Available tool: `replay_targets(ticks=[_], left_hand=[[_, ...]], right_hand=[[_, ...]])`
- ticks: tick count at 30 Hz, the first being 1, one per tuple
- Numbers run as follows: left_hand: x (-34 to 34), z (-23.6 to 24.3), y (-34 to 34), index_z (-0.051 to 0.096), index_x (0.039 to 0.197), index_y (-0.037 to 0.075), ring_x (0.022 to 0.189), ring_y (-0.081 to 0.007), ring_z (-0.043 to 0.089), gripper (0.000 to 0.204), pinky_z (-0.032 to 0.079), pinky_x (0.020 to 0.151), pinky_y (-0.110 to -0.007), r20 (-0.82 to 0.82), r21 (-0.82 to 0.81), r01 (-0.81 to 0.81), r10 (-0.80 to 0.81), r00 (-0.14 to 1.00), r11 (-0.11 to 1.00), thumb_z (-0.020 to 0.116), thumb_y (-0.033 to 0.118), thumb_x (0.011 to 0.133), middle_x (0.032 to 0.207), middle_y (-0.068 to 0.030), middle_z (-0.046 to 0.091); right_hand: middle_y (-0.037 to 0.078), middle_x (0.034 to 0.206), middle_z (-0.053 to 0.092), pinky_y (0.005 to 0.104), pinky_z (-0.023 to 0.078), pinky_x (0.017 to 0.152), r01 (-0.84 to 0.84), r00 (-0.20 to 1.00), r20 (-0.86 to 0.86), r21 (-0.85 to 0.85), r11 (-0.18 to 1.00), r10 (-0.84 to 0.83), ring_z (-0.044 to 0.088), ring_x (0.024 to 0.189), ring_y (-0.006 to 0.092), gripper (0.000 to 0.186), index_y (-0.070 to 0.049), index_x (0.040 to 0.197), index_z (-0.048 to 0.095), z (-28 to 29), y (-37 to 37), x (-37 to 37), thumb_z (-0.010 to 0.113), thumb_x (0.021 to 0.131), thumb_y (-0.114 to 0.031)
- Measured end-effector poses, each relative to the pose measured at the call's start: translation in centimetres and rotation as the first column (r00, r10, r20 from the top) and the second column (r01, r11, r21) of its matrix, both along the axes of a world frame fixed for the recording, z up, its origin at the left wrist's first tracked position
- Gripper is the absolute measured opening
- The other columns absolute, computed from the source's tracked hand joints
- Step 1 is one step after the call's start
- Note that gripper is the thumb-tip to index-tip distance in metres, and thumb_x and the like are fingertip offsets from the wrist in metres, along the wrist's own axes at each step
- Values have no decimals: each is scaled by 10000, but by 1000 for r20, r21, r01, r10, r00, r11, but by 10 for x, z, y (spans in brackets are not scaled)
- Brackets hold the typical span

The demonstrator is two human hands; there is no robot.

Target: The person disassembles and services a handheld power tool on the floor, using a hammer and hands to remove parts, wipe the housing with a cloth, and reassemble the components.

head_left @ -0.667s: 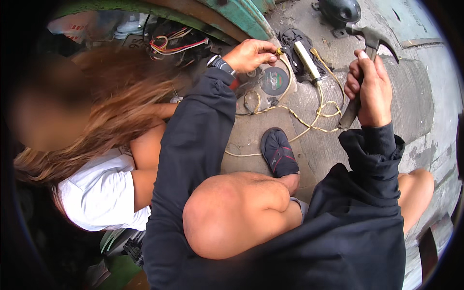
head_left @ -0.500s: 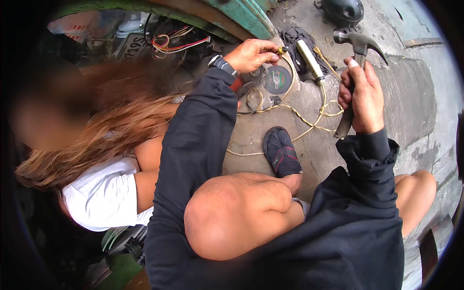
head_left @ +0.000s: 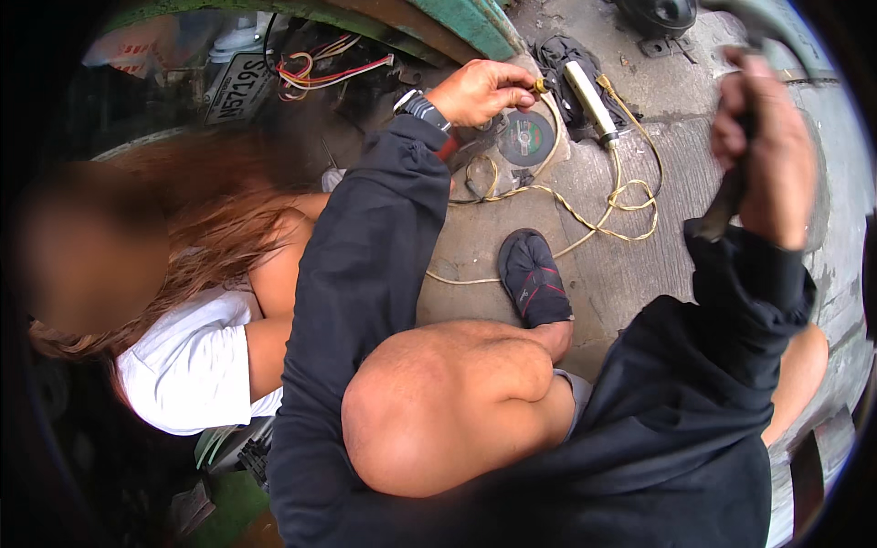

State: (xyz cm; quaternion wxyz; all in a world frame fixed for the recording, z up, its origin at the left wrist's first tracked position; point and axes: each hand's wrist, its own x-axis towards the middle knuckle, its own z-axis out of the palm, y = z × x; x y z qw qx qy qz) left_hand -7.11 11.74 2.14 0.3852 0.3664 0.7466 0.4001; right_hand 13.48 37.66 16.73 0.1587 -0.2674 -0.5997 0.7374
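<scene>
Left hand point(head_left: 480, 91) pinching small brass-tipped tool point(head_left: 539, 87) just above cutting disc point(head_left: 527, 138). Right hand point(head_left: 766, 160) fisted round raised hammer point(head_left: 763, 23). Glancing swing probably smashes left fingers; yellow cord point(head_left: 594, 205) beside disc, snag risk.
</scene>
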Motion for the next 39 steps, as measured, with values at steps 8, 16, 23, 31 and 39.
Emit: replay_targets(ticks=[8, 16, 23, 31, 39], left_hand=[[7, 5, 31, 682, 1097, -13, 910, -115, 673, 191, 526, 842, -274, -108, 34, 122, -117, 987, 992, 670, 72, 926, 942, -51, 728], [10, 16, 24, 608, 1129, -25, 901, -135, 661, 179, 538, 859, -297, 149, 70, -42, 31, 988, 997, 603, 72, 979, 907, -39, 664], [13, 15, 30, 604, 1123, -31, 885, -127, 659, 165, 542, 849, -291, 150, 87, -48, 34, 988, 995, 580, 60, 987, 913, -43, 663], [12, 19, 35, 615, 1099, -36, 873, -120, 664, 146, 547, 839, -284, 54, 56, -2, -1, 999, 998, 586, 53, 985, 918, -38, 670], [5, 15, 14, 600, 1112, -32, 883, -136, 673, 150, 540, 820, -286, 190, 193, -122, 85, 978, 974, 573, 35, 981, 901, -44, 670]], right_hand=[[-6, 678, 419, 278, 351, 471, -89, 995, 19, -190, 978, 95, 386, 515, 105, 192, -71, 1018, 509, -45, -26, 8, 509, 1023, -263], [-18, 743, 442, 240, 329, 438, 0, 999, 33, -279, 960, 10, 385, 513, 66, 243, -51, 1116, 514, -36, -24, 6, 509, 1039, -282], [-18, 718, 467, 245, 382, 430, -284, 902, 207, -377, 882, 379, 417, 510, 80, 200, -70, 1004, 537, -58, -30, -9, 533, 1023, -269], [18, 749, 526, 294, 430, 541, -454, 862, -205, 95, 886, 464, 505, 595, 144, 194, -80, 1064, 550, -57, 7, -1, 486, 1023, -258], [-7, 761, 465, 247, 347, 456, -43, 988, 128, -298, 953, 85, 415, 540, 79, 205, -73, 1154, 519, -19, -33, -6, 488, 1044, -243]])
